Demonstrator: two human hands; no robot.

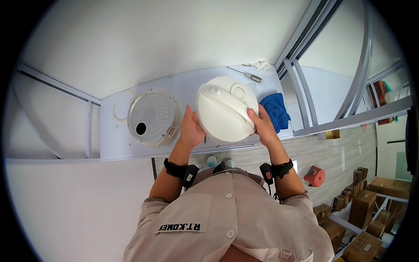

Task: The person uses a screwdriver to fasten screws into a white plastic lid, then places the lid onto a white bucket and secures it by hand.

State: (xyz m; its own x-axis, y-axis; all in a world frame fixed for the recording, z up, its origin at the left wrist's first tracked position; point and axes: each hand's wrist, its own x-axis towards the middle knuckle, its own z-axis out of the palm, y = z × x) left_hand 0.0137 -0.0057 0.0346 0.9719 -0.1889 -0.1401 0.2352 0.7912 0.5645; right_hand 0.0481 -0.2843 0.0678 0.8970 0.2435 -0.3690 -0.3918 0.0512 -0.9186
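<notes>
Gripping round white lid (pixel 222 120) in right hand (pixel 263 125), thumb on top; holding left hand (pixel 190 128) at opposite edge, thumb spread, finger closure indeterminable.

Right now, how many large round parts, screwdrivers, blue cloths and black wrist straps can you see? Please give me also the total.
Large round parts: 2 (white part in the right hand, greyish part on the table)
Screwdrivers: 1 (screwdriver)
Blue cloths: 1 (blue cloth)
Black wrist straps: 2 (left strap, right strap)
Total: 6
</notes>
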